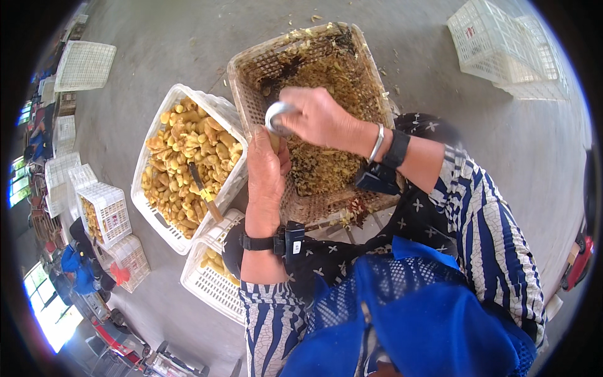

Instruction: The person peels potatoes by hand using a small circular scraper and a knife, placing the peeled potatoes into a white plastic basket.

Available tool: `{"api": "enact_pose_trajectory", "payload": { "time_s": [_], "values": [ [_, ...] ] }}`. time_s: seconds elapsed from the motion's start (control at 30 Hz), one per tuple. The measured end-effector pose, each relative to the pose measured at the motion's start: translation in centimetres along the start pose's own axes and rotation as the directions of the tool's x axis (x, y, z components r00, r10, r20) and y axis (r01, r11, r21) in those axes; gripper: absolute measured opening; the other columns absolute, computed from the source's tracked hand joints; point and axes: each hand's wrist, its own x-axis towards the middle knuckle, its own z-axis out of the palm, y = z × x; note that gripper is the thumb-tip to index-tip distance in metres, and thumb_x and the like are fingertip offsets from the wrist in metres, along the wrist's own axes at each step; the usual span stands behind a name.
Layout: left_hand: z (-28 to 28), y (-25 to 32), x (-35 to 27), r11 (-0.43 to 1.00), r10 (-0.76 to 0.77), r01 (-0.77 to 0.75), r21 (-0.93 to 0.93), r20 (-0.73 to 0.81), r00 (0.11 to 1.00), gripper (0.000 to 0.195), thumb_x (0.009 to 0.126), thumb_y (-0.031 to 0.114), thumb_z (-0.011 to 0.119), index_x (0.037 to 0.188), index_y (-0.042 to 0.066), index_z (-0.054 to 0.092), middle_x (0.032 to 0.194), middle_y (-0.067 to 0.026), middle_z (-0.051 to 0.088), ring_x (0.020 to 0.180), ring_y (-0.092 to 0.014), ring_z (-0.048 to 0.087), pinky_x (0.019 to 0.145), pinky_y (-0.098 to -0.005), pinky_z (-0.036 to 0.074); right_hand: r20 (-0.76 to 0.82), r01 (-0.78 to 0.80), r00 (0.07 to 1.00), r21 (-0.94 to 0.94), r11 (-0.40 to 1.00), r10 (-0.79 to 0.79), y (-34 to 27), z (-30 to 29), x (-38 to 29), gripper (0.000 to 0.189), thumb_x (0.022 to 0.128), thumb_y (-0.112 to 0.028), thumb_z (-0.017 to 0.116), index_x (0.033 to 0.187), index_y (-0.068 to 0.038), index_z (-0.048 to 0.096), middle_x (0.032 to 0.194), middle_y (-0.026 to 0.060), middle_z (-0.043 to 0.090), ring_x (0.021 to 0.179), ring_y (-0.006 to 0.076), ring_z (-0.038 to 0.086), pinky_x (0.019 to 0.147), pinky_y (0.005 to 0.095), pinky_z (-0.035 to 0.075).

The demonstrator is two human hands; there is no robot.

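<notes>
My left hand (266, 162) grips a pale yellow piece of ginger (274, 142), mostly hidden by the fingers. Blurred by motion, my right hand (320, 118) holds a shiny curved metal scraper (278, 115) against the top of that piece. Both hands are above a dirty plastic crate (325, 214), whose mesh walls are stained brown. Inside it lies a thick layer of ginger peel scraps (325, 169). To the left, a white crate (155, 231) is heaped with ginger roots (188, 155). A knife with a wooden handle (214, 209) rests over that heap, its handle across the crate's edge.
Another white crate (212, 287) with pale ginger pieces (214, 261) stands close by my left forearm. Stacked white crates (504, 47) stand at the upper right. More crates (106, 212), a person in blue (80, 266) and wheeled carts (125, 339) line the left side.
</notes>
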Motion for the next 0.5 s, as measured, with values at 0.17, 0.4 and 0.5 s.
{"api": "enact_pose_trajectory", "payload": {
  "time_s": [0.17, 0.4, 0.5],
  "values": [
    [-0.2, 0.0, 1.0, 0.958, -0.126, 0.167, -0.234, 0.18, 0.976, 0.038, 0.103, 0.039, 0.033, 0.094, 0.005, 0.048, 0.067, 0.0003, 0.041, 0.049, -0.007, 0.034, 0.039, -0.0191, 0.026, -0.107, -0.358, 0.926, 0.062, 0.932, 0.362, 0.5, -0.8, 1.3, 0.012, 0.085, -0.009, 0.063, 0.083, 0.002, 0.06, 0.077, 0.0158, 0.066, 0.067, 0.0209, 0.065, 0.054, 0.0309, 0.051],
    [-1.5, 0.4, 0.7, 0.932, -0.119, 0.161, -0.323, 0.146, 0.982, 0.041, 0.103, 0.041, 0.03, 0.094, 0.006, 0.049, 0.067, -0.002, 0.043, 0.046, -0.007, 0.032, 0.037, -0.019, 0.025, 0.028, -0.134, 0.991, 0.0, 0.991, 0.134, 1.3, -2.1, 0.6, 0.013, 0.085, -0.014, 0.066, 0.088, -0.001, 0.064, 0.076, 0.0077, 0.063, 0.071, 0.0154, 0.063, 0.063, 0.0309, 0.053],
    [-0.9, 0.2, 0.1, 0.981, -0.071, 0.089, -0.175, 0.104, 0.992, 0.036, 0.103, 0.04, 0.034, 0.092, 0.008, 0.045, 0.067, -0.0023, 0.043, 0.046, -0.006, 0.033, 0.038, -0.0188, 0.025, 0.078, 0.169, 0.981, 0.088, 0.982, -0.176, 1.0, -0.2, -0.2, 0.016, 0.087, -0.015, 0.066, 0.096, -0.001, 0.065, 0.087, 0.0081, 0.067, 0.081, 0.0172, 0.066, 0.072, 0.0293, 0.055]
  ]
}}
